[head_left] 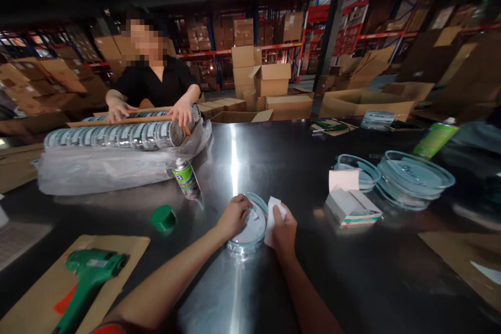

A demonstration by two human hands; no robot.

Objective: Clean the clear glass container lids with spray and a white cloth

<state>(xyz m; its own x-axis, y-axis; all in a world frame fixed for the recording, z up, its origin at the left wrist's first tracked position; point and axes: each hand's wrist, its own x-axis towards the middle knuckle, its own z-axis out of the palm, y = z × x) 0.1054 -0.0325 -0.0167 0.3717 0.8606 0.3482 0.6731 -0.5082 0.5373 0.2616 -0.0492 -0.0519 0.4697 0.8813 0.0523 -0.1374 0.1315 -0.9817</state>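
A round clear glass dish [247, 235] with a pale interior sits on the dark shiny table in front of me. My left hand [235, 216] grips it at the left rim, fingers bent over the edge; small printed marks show near the fingertips. Beside the dish's right edge, my right hand [285, 227] pinches a folded white wipe [271, 232]. Whether the wipe touches the glass I cannot tell. Left of the dish stands a green spray can [186, 180] without its cap, and a green cap [163, 218] lies closer to me.
A green glue gun [92, 271] rests on cardboard [133, 250] at left. At right are a white box [352, 206], stacked glass dishes [415, 177] and another green can [436, 138]. Opposite, a co-worker [154, 83] handles a plastic-wrapped row of glass dishes [113, 135].
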